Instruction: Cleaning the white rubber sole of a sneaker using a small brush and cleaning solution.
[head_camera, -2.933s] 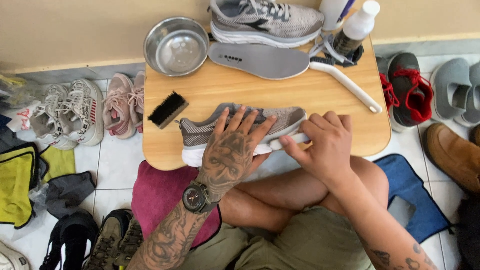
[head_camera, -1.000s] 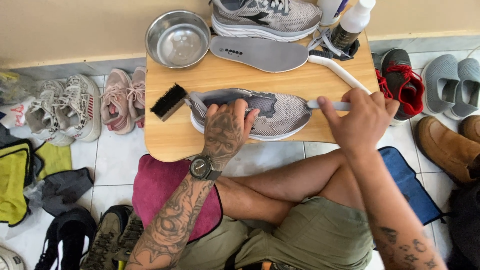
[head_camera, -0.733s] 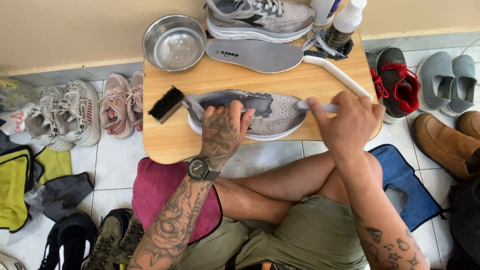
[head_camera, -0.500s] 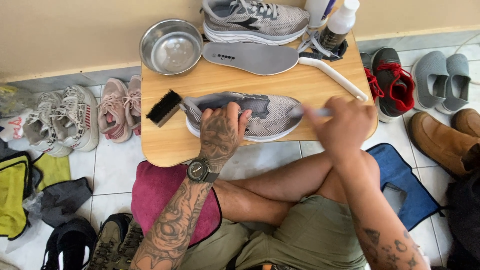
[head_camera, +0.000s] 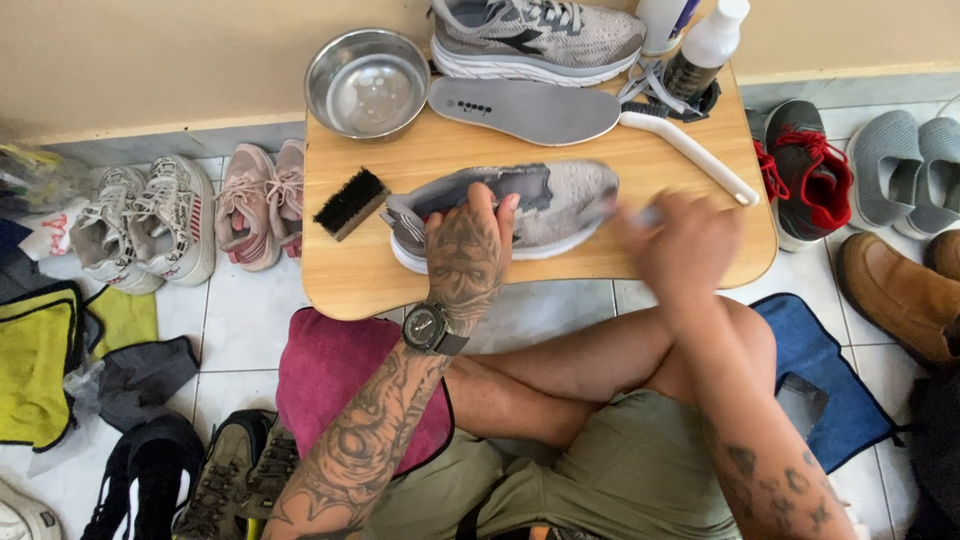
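A grey knit running shoe (head_camera: 540, 205) with a white sole lies on its side across the middle of a low wooden counter (head_camera: 350, 285), toe to the right, heel and open collar to the left. Its laces are out and the tongue area gapes dark. The left hand (head_camera: 465, 255) presses down over the shoe's heel half, fingers spread across the upper. The right hand (head_camera: 685, 245), blurred, sits at the toe end, gripping a thin pale tool whose kind cannot be told.
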